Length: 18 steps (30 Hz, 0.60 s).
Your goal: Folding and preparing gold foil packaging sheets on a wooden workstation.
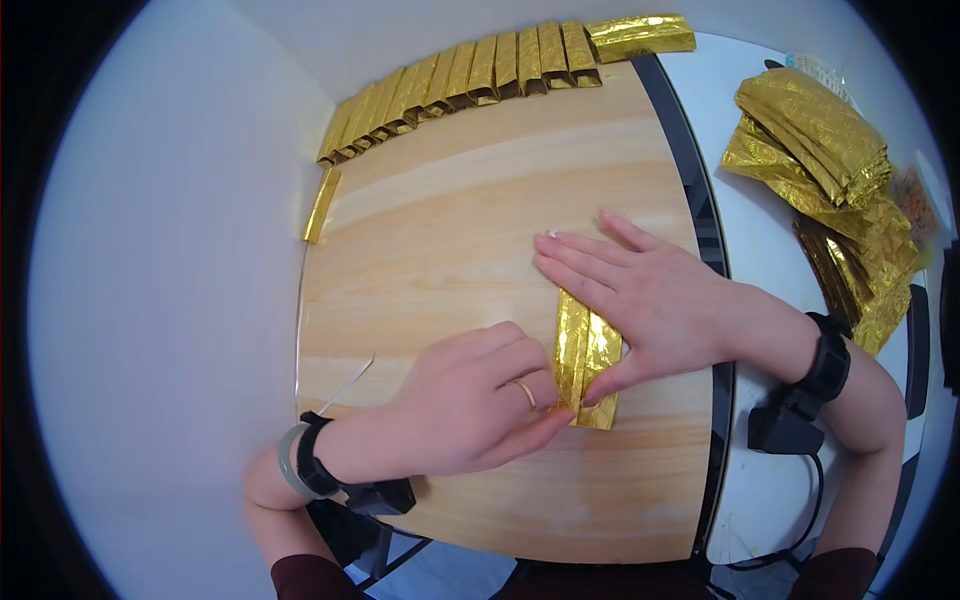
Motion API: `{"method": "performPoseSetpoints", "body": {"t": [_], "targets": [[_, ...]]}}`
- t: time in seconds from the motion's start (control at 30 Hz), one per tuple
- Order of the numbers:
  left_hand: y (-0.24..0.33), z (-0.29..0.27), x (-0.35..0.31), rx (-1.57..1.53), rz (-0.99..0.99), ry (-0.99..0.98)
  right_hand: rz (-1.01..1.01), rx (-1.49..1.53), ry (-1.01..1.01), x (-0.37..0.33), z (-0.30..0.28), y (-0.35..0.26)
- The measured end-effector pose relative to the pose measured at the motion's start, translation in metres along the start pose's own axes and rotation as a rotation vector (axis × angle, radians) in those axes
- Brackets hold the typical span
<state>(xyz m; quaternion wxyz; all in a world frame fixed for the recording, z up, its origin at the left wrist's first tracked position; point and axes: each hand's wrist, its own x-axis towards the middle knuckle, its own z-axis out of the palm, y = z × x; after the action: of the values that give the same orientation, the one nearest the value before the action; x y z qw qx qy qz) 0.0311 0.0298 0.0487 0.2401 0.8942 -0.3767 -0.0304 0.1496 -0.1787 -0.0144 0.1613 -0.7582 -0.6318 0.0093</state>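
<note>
Rightward, orange bits [911, 196] are held in a tub [934, 188]; the gold strip [603, 352] is overlapped by the spread right hand [655, 295], touched by the curled left hand [475, 400], pinch unclear.

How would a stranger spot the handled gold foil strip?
On the pale wooden tabletop, look right of centre. A creased, rectangular gold foil strip lies there. Unlike the lined-up gold foil tubes, it is touched by the left hand and right hand.
</note>
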Motion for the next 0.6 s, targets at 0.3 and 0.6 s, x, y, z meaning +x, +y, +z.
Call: {"method": "performPoseSetpoints", "body": {"t": [0.3,0.6], "targets": [[0.022,0.041,0.004,0.276,-0.198,0.078,0.066,-0.097,-0.032,-0.007,-0.014,-0.015],[0.010,0.042,-0.015,0.290,-0.013,0.210,0.170,-0.308,-0.211,-0.042,-0.046,-0.055]]}}
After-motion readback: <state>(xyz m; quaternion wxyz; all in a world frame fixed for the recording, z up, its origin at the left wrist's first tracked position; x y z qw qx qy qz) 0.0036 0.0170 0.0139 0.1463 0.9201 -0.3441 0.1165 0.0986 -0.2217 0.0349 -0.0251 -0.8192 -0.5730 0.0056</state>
